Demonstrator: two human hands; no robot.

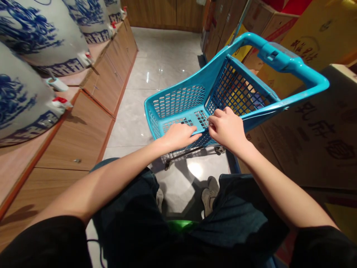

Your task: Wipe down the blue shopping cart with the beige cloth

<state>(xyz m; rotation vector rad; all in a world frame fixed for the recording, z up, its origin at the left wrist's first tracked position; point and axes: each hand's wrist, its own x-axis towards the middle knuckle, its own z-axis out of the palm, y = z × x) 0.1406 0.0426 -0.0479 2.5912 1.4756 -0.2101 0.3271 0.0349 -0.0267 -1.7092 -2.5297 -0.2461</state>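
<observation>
The blue perforated shopping cart (212, 74) was smooth, glossy plastic; the large rounded blue-and-white jars (36, 33) looked like shiny glazed ceramic. The brown boxy cabinet (78, 130) showed wood grain, the pale grey tiled floor (150, 70) gleamed, and the dark blue trousers (131, 208) were matt cloth.

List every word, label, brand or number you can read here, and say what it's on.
"府": middle of the large dark characters on the cardboard box at right; those on either side are too dim to read surely.
Yellow box: dark characters, too blurred to read.
Blue shopping cart: no readable text.
Blue-and-white jars: painted decoration, no readable words.
No numbers can be read.
</observation>
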